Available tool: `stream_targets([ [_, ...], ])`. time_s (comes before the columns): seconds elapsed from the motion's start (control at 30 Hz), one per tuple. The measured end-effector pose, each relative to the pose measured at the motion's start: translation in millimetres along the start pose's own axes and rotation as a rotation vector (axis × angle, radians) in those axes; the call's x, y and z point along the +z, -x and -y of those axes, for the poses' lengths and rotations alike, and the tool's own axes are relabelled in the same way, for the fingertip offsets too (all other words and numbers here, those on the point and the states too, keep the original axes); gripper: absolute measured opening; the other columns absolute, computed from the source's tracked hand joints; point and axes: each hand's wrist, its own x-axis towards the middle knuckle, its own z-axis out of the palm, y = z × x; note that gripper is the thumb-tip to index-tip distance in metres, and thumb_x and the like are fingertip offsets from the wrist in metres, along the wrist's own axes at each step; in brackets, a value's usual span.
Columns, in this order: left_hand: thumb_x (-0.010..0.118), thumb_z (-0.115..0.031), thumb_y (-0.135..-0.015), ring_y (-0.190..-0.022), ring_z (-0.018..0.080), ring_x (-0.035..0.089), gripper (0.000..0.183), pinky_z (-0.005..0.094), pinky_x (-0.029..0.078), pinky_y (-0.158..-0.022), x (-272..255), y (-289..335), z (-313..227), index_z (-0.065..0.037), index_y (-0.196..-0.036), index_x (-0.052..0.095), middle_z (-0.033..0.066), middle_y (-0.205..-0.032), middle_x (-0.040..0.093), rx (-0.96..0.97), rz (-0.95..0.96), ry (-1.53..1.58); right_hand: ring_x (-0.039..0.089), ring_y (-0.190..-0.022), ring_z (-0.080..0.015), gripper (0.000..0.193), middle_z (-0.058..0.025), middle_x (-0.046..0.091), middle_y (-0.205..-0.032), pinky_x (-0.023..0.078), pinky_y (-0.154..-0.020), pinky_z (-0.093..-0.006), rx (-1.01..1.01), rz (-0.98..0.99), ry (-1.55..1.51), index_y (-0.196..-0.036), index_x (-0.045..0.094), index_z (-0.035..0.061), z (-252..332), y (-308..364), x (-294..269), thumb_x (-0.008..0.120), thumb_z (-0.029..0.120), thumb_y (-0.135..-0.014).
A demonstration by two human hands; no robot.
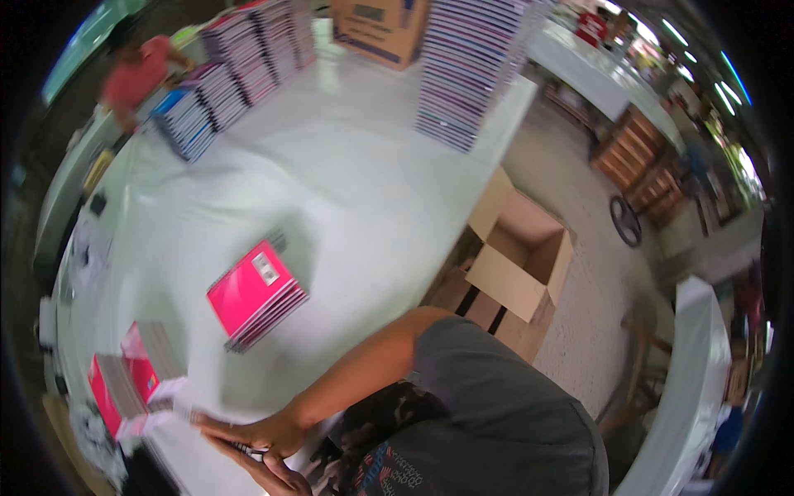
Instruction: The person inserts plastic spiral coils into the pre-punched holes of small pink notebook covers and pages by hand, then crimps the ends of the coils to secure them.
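My right hand [279,433]: fingers nearly straight and close together, pointing left; blurred, so I can't tell whether they grip anything.
My left hand [285,478]: just below the right, fingers partly hidden and close against it; I can't tell what they hold.
Pink notebooks [124,388]: standing in a small group on the white surface [356,190], just left of my right fingertips; I can't tell whether I touch them.
Pink notebook stack [252,285]: lying apart, beyond my fingers, spiral edges showing.
Open cardboard box [529,240]: right of the surface, flaps spread, bare brown inside walls showing.
Printed carton [380,31]: at the far end, contents out of my sight.
Tall notebook pile [463,74]: beside that carton.
Notebook rows [236,66]: far left, near a co-worker in a red shirt [136,78].
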Motion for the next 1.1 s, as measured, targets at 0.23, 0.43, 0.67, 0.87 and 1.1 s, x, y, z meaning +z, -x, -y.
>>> stream_targets([
  [0.23, 0.045, 0.003, -0.090, -0.101, 0.0239, 0.058, 0.053, 0.0314, 0.048, -0.084, -30, -8, -13, 0.004, -0.139, 0.025, 0.0217, -0.113, 0.058, -0.308, -0.211, 0.222, 0.006, -0.136, -0.0421, 0.101, -0.0239, 0.009, -0.146, 0.009, -0.106, -0.0557, 0.166, 0.276, 0.499, -0.143, 0.011, 0.0039, 60, -35, -34, 0.071, 0.030, -0.066],
  [0.43, 0.060, -0.007, -0.087, -0.082, 0.0126, 0.060, 0.039, 0.0245, 0.049, -0.074, -43, -22, 25, 0.005, -0.122, 0.046, 0.0134, -0.091, 0.066, -0.590, -0.184, 0.565, 0.060, -0.077, -0.0260, 0.027, -0.0123, 0.065, -0.086, 0.044, -0.075, -0.0398, 0.507, 0.180, 0.529, -0.103, 0.063, 0.0043, 51, -41, -45, 0.061, 0.022, -0.084],
  [0.67, 0.061, -0.013, -0.088, -0.085, 0.0093, 0.059, 0.027, 0.0210, 0.047, -0.078, -10, -7, 65, 0.003, -0.110, 0.057, 0.0058, -0.091, 0.064, -0.646, -0.173, 1.007, 0.057, -0.065, -0.0214, 0.024, -0.0129, 0.063, -0.076, 0.046, -0.061, -0.0329, 0.807, -0.031, 0.381, -0.100, 0.063, 0.0035, 37, -32, -42, 0.065, 0.019, -0.082],
  [0.87, 0.063, -0.015, -0.087, -0.084, 0.0079, 0.057, 0.027, 0.0210, 0.046, -0.077, -6, -9, 63, 0.004, -0.107, 0.060, 0.0050, -0.092, 0.064, -0.642, -0.209, 0.924, 0.057, -0.060, -0.0176, 0.019, -0.0126, 0.065, -0.078, 0.047, -0.060, -0.0307, 0.977, 0.050, 0.273, -0.093, 0.064, -0.0013, 38, -33, -46, 0.069, 0.011, -0.079],
  [1.1, 0.063, -0.011, -0.087, -0.083, 0.0076, 0.057, 0.018, 0.0212, 0.046, -0.076, -13, -5, 82, 0.002, -0.099, 0.063, 0.0034, -0.090, 0.064, -0.570, -0.097, 1.070, 0.054, -0.062, -0.0082, 0.018, -0.0060, 0.063, -0.072, 0.045, -0.058, -0.0247, 0.912, -0.099, 0.099, -0.086, 0.062, -0.0027, 32, -28, -40, 0.074, 0.005, -0.074],
])
